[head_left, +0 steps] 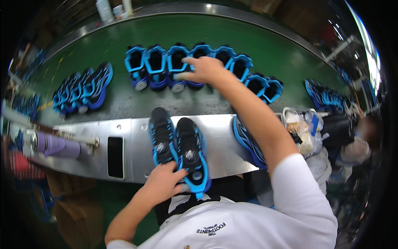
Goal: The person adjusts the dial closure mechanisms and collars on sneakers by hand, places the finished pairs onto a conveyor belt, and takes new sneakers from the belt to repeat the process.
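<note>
Left hand (pixel 163 180): mine, resting at the near edge of the steel surface (pixel 215 141), fingers curled against the heel ends of a pair of black-and-blue shoes (pixel 179 147). The grip looks loose, on the left shoe's heel more than the right; I cannot tell whether the fingers fully close on it.

Pair of shoes: two items, side by side and touching, toes pointing away from me, soles down, lying across the steel surface with the right heel hanging over its near edge.

Right hand (pixel 203 69): mine, arm stretched out over the green conveyor belt (pixel 269 50), fingers spread and unclenched, palm down on the row of blue-trimmed shoes (pixel 174 64). It holds nothing.

Row of shoes: about nine items, upright, openings facing up, lined along the middle of the belt and curving toward its right side.

Stack of blue soles (pixel 83 89): several, leaning together, at the left side of the belt, well apart from the row.

Single blue-edged shoe (pixel 246 141): tilted on its side at the right end of the steel surface, under my right forearm.

Dark rectangular panel (pixel 115 157): set in the steel surface, left of the pair.

Purple cylinder (pixel 58 146): at the far left end of the surface.
</note>
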